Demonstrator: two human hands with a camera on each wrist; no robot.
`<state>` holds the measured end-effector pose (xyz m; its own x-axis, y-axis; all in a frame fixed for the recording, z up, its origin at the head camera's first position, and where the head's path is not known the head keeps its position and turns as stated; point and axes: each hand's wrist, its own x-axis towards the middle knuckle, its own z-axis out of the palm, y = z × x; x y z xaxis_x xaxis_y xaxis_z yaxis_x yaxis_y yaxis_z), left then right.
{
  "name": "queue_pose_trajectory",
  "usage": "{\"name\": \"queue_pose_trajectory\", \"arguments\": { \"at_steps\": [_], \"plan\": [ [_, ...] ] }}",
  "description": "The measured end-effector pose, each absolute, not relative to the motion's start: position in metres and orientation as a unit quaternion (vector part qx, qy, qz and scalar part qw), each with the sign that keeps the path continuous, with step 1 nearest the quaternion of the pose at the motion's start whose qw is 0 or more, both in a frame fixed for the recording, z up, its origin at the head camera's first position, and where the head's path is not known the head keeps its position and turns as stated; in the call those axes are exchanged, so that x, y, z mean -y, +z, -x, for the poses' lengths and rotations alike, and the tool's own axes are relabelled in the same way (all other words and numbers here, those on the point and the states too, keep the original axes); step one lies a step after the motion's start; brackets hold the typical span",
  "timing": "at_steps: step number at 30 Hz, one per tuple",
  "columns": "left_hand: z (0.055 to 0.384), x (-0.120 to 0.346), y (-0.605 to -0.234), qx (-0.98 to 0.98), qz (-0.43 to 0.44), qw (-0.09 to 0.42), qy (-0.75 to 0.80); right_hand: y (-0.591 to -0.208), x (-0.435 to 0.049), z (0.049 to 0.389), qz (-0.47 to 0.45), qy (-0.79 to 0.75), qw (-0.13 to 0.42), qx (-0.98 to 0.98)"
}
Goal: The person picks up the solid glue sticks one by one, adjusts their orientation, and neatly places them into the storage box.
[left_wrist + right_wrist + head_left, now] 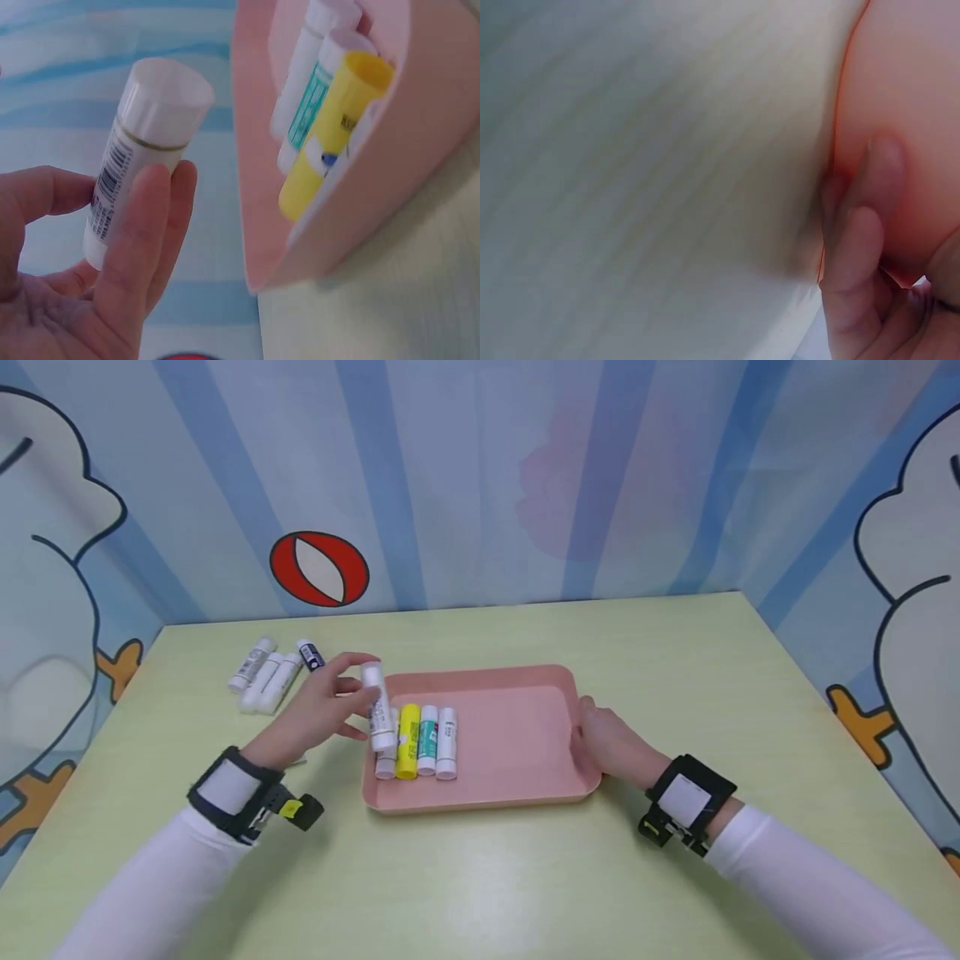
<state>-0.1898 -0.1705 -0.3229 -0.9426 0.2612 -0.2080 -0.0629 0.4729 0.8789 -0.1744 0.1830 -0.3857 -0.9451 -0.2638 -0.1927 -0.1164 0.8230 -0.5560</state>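
Note:
A white glue stick (142, 142) with a printed barcode is pinched between the thumb and fingers of my left hand (320, 706). It is held upright, slightly tilted, above the left end of a pink tray (517, 735). Inside the tray, side by side, lie a yellow glue stick (408, 742), a green-and-white one (427, 741), a white one (446, 743) and another white one (386, 767) partly hidden beneath the held stick. My right hand (611, 743) grips the tray's right rim; in the right wrist view its fingers (855, 247) press against the pink wall.
Left of the tray, several white glue sticks (279, 683) lie on the pale table (480, 877). A dark-labelled stick (310, 653) is just behind my left hand. A patterned backdrop (480, 485) stands along the table's far edge.

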Motion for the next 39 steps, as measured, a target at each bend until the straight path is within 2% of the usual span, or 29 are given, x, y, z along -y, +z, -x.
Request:
{"name": "queue_pose_trajectory", "arguments": {
  "at_steps": [7,15,23,27,39],
  "plan": [
    [0.205,0.129,-0.331,-0.861,-0.101,0.216,0.449,-0.386,-0.184,0.174,0.107,-0.287,0.125,-0.944],
    [0.207,0.092,-0.327,-0.902,-0.148,0.227,0.337,-0.385,-0.183,0.175,0.1,-0.282,0.129,-0.946],
    [0.216,0.072,-0.33,-0.892,-0.158,0.262,0.332,-0.385,-0.182,0.175,0.096,-0.279,0.135,-0.946],
    [0.218,0.063,-0.334,-0.906,-0.165,0.258,0.291,-0.386,-0.183,0.174,0.096,-0.281,0.134,-0.945],
    [0.223,0.052,-0.345,-0.945,-0.193,0.206,0.165,-0.385,-0.183,0.175,0.09,-0.281,0.138,-0.945]
  ]
}}
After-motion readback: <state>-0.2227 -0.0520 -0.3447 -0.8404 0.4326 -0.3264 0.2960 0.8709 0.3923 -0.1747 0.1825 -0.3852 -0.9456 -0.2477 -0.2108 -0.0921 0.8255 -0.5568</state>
